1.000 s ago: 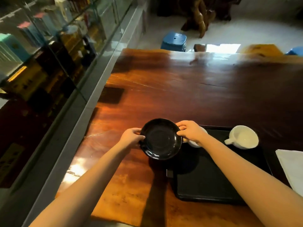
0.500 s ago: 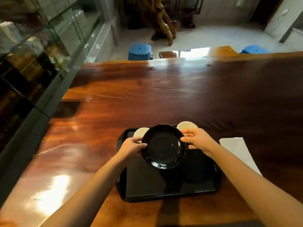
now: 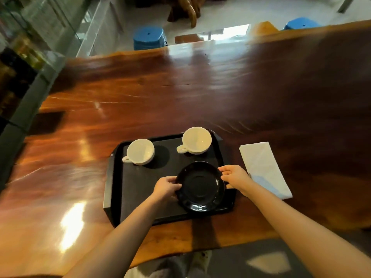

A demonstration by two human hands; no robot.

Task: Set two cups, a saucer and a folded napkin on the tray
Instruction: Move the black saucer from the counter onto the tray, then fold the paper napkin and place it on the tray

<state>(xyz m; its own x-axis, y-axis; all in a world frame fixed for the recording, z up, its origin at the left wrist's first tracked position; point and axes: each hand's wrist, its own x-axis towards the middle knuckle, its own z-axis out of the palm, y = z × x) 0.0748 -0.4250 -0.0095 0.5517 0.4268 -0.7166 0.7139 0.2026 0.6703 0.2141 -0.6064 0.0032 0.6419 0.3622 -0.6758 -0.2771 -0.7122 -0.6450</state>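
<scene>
A black saucer [image 3: 200,186] lies low over the near right part of the black tray [image 3: 140,193]. My left hand [image 3: 165,186] grips its left rim and my right hand [image 3: 234,176] holds its right rim. Two white cups stand on the far side of the tray, one at the left [image 3: 140,151] and one at the right [image 3: 197,142], handles pointing left. A folded white napkin [image 3: 264,169] lies on the wooden table [image 3: 180,93] to the right of the tray.
The table's near edge runs just below the tray. A glass display cabinet [image 3: 26,47] lines the left side. Two blue stools [image 3: 149,38] [image 3: 301,23] and a wooden sculpture [image 3: 186,9] stand on the floor beyond the table's far edge.
Both hands carried the saucer from left of the tray to over it, then lowered it toward the tray's near right part. Both cups now show fully behind it.
</scene>
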